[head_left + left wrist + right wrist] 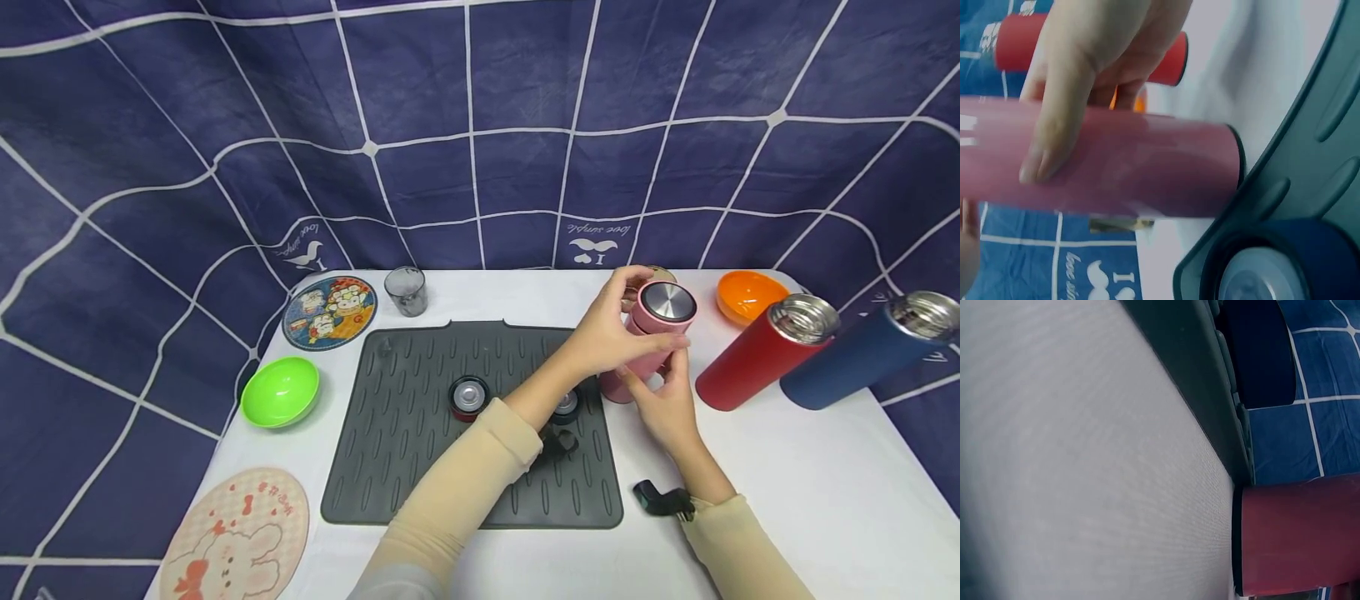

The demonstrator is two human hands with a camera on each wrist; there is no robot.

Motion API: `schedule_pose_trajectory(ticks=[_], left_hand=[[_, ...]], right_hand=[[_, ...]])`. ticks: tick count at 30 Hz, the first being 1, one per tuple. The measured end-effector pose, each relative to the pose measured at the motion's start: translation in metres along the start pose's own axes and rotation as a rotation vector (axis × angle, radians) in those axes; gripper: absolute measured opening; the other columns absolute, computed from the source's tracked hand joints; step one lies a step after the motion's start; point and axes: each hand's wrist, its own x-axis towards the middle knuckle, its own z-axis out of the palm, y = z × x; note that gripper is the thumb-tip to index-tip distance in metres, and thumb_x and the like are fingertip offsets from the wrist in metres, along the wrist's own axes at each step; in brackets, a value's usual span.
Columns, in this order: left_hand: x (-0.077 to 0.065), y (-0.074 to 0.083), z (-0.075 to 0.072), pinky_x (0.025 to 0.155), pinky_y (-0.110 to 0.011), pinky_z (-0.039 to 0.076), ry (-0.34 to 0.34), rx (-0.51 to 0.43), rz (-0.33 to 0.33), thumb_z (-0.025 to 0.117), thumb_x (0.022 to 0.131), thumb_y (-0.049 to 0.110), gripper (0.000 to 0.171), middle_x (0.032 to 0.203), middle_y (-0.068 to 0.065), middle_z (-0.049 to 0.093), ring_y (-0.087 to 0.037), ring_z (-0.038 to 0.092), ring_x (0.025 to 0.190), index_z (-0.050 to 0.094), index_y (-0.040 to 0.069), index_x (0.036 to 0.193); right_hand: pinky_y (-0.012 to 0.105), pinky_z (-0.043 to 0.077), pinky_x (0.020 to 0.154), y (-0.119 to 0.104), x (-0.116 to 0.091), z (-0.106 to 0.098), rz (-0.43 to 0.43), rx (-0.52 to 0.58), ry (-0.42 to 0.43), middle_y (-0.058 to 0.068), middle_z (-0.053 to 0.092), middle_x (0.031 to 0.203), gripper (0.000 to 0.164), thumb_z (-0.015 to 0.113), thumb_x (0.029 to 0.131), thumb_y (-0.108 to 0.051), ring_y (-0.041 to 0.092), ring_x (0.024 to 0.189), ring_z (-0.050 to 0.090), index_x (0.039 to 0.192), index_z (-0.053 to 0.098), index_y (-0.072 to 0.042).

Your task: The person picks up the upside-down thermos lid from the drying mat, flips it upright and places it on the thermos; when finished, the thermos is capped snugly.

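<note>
A pink thermos (637, 371) with a silver-topped lid (669, 302) stands upright, its base on the white tabletop right beside the grey mat. My left hand (603, 333) grips it near the top, fingers behind the lid and thumb across the front. Lower on the body, my right hand (663, 408) holds it; in the left wrist view its thumb (1060, 131) lies across the pink side. The right wrist view shows mostly tabletop and the thermos's lower end (1300, 534). A red-rimmed lid (468, 396) and a dark blue lid (566, 406) rest on the mat.
Lidless red (757, 358) and blue (862, 354) thermoses stand at the right, near an orange bowl (750, 296). The grey mat (405, 417) spans the middle. A green bowl (281, 392), a glass (407, 292) and two round placemats (330, 312) are at the left.
</note>
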Motion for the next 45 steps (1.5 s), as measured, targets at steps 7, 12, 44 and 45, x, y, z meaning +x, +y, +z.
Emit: schedule_pose_trajectory(ticks=[7,12,44,45], left_hand=[[-0.002,0.018,-0.017,0.096,-0.017,0.042,-0.108,-0.098,-0.014,0.072,0.080,0.008,0.068,0.139,-0.010,0.046,-0.009,0.046,0.118,0.040,0.007,0.140],[0.002,0.009,-0.003,0.091,-0.015,0.043,-0.021,-0.053,-0.091,0.083,0.071,0.024,0.082,0.130,0.002,0.045,-0.005,0.048,0.107,0.033,0.014,0.135],[0.003,0.007,0.009,0.085,-0.017,0.043,0.107,0.105,-0.133,0.085,0.065,0.040,0.075,0.116,0.011,0.053,-0.001,0.048,0.101,0.046,0.021,0.126],[0.004,0.006,0.005,0.085,-0.018,0.043,0.066,0.069,-0.127,0.084,0.067,0.036,0.071,0.117,0.011,0.055,-0.001,0.049,0.101,0.048,0.021,0.127]], right_hand=[[0.015,0.032,0.098,0.002,0.000,0.001,0.010,-0.022,-0.011,0.007,0.042,0.135,0.076,0.070,0.083,-0.009,-0.002,0.114,0.039,0.144,0.025,-0.011],[0.016,0.033,0.098,0.009,0.002,0.000,0.013,-0.006,-0.008,0.005,0.043,0.136,0.077,0.071,0.082,-0.010,0.001,0.116,0.040,0.144,0.026,-0.019],[0.017,0.033,0.097,0.000,0.000,0.000,0.010,0.003,0.000,0.006,0.045,0.130,0.070,0.069,0.083,-0.006,0.000,0.113,0.041,0.140,0.029,-0.013],[0.017,0.033,0.097,0.000,0.000,0.000,0.015,-0.007,0.001,0.006,0.045,0.131,0.071,0.069,0.083,-0.008,-0.001,0.113,0.041,0.141,0.029,-0.013]])
